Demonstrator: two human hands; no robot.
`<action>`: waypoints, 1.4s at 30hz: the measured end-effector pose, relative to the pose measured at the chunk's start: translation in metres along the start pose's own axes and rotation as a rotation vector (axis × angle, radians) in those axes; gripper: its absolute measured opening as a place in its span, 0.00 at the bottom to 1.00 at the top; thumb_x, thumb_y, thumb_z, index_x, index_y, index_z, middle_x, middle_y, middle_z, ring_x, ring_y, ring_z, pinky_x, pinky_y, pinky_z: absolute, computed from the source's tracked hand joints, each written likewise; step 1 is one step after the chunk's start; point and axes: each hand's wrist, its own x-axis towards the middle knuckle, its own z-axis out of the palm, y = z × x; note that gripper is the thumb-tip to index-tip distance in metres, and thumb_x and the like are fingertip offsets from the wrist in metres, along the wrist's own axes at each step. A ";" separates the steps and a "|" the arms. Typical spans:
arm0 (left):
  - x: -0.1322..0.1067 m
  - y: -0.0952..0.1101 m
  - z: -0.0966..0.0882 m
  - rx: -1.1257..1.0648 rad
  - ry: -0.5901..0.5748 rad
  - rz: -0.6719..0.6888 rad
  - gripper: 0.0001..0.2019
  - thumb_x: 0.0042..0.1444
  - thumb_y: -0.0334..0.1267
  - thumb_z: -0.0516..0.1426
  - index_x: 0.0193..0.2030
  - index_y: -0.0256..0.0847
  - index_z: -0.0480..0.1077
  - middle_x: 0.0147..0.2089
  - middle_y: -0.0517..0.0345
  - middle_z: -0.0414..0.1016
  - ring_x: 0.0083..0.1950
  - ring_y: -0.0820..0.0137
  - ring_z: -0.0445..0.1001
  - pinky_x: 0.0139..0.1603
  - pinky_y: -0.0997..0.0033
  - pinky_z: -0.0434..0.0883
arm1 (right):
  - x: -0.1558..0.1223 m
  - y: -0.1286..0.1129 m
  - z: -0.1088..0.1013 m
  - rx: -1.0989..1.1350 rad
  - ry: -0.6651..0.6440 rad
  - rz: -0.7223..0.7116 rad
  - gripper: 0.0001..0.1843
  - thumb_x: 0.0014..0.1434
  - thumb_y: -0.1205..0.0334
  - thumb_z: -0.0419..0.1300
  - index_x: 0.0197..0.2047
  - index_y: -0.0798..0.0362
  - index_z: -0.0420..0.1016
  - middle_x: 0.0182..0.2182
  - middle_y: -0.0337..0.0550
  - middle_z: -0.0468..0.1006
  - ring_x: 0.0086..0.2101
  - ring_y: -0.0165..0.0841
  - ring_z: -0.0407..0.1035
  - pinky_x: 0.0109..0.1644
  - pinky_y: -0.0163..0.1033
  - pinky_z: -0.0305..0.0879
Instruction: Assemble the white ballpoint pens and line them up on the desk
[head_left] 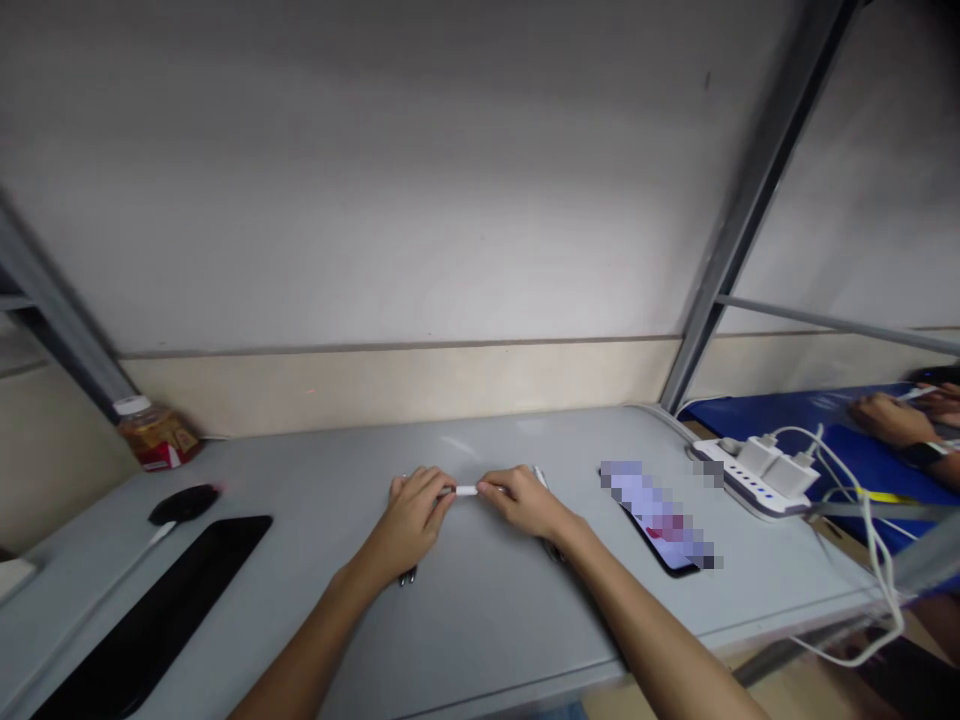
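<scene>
1. Item: a slim, pen-like rod with a white middle section (466,490) is held level between the two hands, over the smooth grey tabletop (480,630). Whether it touches the surface cannot be told.
2. Left hand (415,510): thumb and fingers pinched together on the rod's left end.
3. Right hand (525,500): fingertips pinched on the opposite end; the white section shows between the two grips.
4. Adjacent: thin, metal-tipped dark sticks (407,577) project from beneath the left hand. More slender pale pieces (540,478) lie just beside the right hand, partly hidden; their count cannot be confirmed.
5. Risk, slippage: both grips bear on narrow ends. Uneven pulling or twisting could, in my judgement, make a hand jerk away and drop the rod.
6. Risk, rolling: if the rod is round, as it appears, a dropped piece could roll across the bare surface.
7. Risk, disturbance: a sudden outward swing of either hand could scatter the neighbouring slender pieces.
8. Risk, surroundings: the black-edged smartphone with a lit screen (660,530) lies near the right forearm; a wide sweep could knock it. The white power strip (757,497) beyond trails loose cables, a snag hazard.
</scene>
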 end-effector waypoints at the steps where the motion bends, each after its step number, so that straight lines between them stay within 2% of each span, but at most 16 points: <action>1: 0.000 -0.001 -0.001 -0.008 0.007 -0.009 0.10 0.65 0.40 0.46 0.43 0.44 0.67 0.42 0.58 0.73 0.46 0.66 0.69 0.49 0.62 0.58 | 0.000 0.000 -0.001 0.025 0.009 0.001 0.14 0.64 0.56 0.52 0.43 0.52 0.77 0.30 0.40 0.77 0.28 0.29 0.66 0.34 0.32 0.57; 4: 0.001 -0.005 -0.001 -0.027 0.010 -0.046 0.09 0.64 0.40 0.47 0.43 0.44 0.67 0.40 0.59 0.74 0.41 0.67 0.71 0.48 0.62 0.60 | -0.002 0.000 -0.005 0.077 0.048 0.010 0.14 0.59 0.59 0.58 0.49 0.51 0.72 0.30 0.37 0.75 0.28 0.28 0.64 0.33 0.31 0.57; 8: 0.001 -0.006 -0.001 -0.042 0.014 -0.054 0.10 0.65 0.40 0.46 0.43 0.44 0.67 0.39 0.59 0.74 0.41 0.67 0.71 0.48 0.63 0.61 | -0.001 0.001 -0.006 0.100 0.044 0.056 0.10 0.62 0.58 0.54 0.42 0.52 0.73 0.26 0.35 0.71 0.26 0.27 0.61 0.31 0.31 0.53; 13: 0.000 -0.004 0.000 -0.060 0.002 -0.039 0.10 0.65 0.41 0.45 0.44 0.44 0.66 0.41 0.58 0.73 0.43 0.66 0.70 0.50 0.61 0.62 | 0.002 0.005 -0.005 0.108 0.032 0.130 0.23 0.67 0.52 0.46 0.30 0.55 0.72 0.21 0.35 0.66 0.24 0.27 0.58 0.30 0.32 0.51; 14: 0.000 -0.004 0.000 -0.065 -0.001 -0.041 0.10 0.65 0.41 0.45 0.44 0.44 0.66 0.41 0.58 0.73 0.43 0.66 0.70 0.50 0.61 0.62 | 0.002 0.005 -0.005 0.120 0.041 0.132 0.22 0.67 0.51 0.46 0.30 0.55 0.72 0.21 0.34 0.65 0.24 0.27 0.57 0.30 0.32 0.51; 16: 0.000 -0.004 0.001 -0.073 -0.002 -0.044 0.10 0.65 0.41 0.45 0.43 0.44 0.66 0.40 0.58 0.73 0.43 0.67 0.70 0.50 0.61 0.62 | 0.001 0.006 -0.006 0.158 0.074 0.112 0.16 0.64 0.51 0.52 0.36 0.54 0.73 0.22 0.33 0.65 0.25 0.27 0.58 0.30 0.32 0.51; 19: 0.000 -0.006 0.001 -0.072 -0.001 -0.050 0.10 0.65 0.41 0.45 0.43 0.44 0.66 0.39 0.59 0.72 0.42 0.67 0.70 0.50 0.62 0.62 | 0.000 0.005 -0.009 0.202 0.093 0.059 0.12 0.60 0.55 0.57 0.44 0.52 0.70 0.25 0.33 0.66 0.26 0.27 0.58 0.30 0.31 0.52; 22: 0.000 -0.007 0.000 -0.048 0.000 -0.041 0.10 0.66 0.40 0.44 0.43 0.44 0.66 0.40 0.57 0.72 0.43 0.66 0.69 0.48 0.62 0.63 | 0.000 0.006 -0.008 0.185 0.067 0.077 0.11 0.62 0.55 0.54 0.38 0.53 0.71 0.24 0.34 0.67 0.25 0.27 0.57 0.30 0.31 0.52; 26: 0.001 -0.008 0.001 -0.043 0.007 -0.023 0.11 0.66 0.40 0.44 0.42 0.43 0.66 0.39 0.57 0.71 0.42 0.66 0.68 0.47 0.63 0.64 | 0.002 0.007 -0.006 0.143 0.053 0.124 0.21 0.66 0.51 0.47 0.30 0.55 0.71 0.23 0.36 0.67 0.26 0.28 0.59 0.31 0.32 0.52; 29: 0.000 -0.007 0.000 -0.049 0.009 -0.032 0.10 0.65 0.39 0.44 0.42 0.43 0.65 0.39 0.57 0.70 0.42 0.66 0.68 0.46 0.64 0.64 | 0.001 0.007 -0.008 0.185 0.080 0.087 0.14 0.61 0.52 0.55 0.40 0.53 0.72 0.25 0.34 0.67 0.27 0.27 0.59 0.30 0.31 0.53; 31: 0.000 -0.007 0.000 -0.043 0.002 -0.037 0.11 0.66 0.40 0.44 0.41 0.43 0.65 0.38 0.57 0.70 0.42 0.66 0.68 0.46 0.63 0.64 | 0.000 0.007 -0.009 0.203 0.065 0.065 0.13 0.59 0.53 0.59 0.42 0.52 0.72 0.25 0.34 0.66 0.26 0.27 0.58 0.30 0.31 0.53; 33: -0.001 -0.006 0.000 -0.033 -0.003 -0.039 0.13 0.66 0.41 0.42 0.40 0.43 0.66 0.38 0.58 0.70 0.42 0.66 0.68 0.47 0.63 0.63 | 0.000 0.008 -0.009 0.189 0.036 0.067 0.11 0.61 0.54 0.56 0.39 0.52 0.73 0.24 0.34 0.65 0.26 0.27 0.58 0.30 0.31 0.52; 37: -0.001 -0.007 0.002 -0.012 -0.011 -0.024 0.15 0.67 0.41 0.40 0.40 0.44 0.66 0.37 0.58 0.70 0.42 0.66 0.67 0.48 0.62 0.62 | 0.001 0.009 -0.005 0.126 0.019 0.131 0.22 0.66 0.53 0.46 0.27 0.55 0.70 0.20 0.34 0.63 0.23 0.27 0.56 0.29 0.32 0.51; 38: -0.001 -0.008 0.002 -0.009 -0.011 -0.021 0.15 0.67 0.41 0.40 0.40 0.43 0.66 0.38 0.58 0.70 0.42 0.66 0.67 0.48 0.62 0.61 | 0.001 0.009 -0.004 0.124 0.022 0.135 0.23 0.67 0.52 0.46 0.27 0.55 0.70 0.20 0.34 0.63 0.23 0.27 0.56 0.29 0.32 0.51; 41: -0.001 -0.009 0.001 -0.010 0.001 -0.019 0.14 0.67 0.40 0.40 0.40 0.43 0.65 0.38 0.58 0.69 0.42 0.66 0.66 0.47 0.62 0.62 | -0.001 0.006 -0.006 0.162 0.053 0.089 0.12 0.62 0.53 0.54 0.41 0.52 0.72 0.24 0.34 0.65 0.25 0.27 0.58 0.30 0.31 0.52; 42: -0.001 -0.009 0.000 -0.009 0.002 -0.018 0.15 0.67 0.41 0.40 0.40 0.43 0.65 0.38 0.57 0.69 0.42 0.66 0.66 0.47 0.63 0.62 | -0.001 0.005 -0.007 0.172 0.063 0.066 0.12 0.60 0.55 0.56 0.45 0.51 0.71 0.25 0.33 0.65 0.26 0.27 0.58 0.30 0.31 0.52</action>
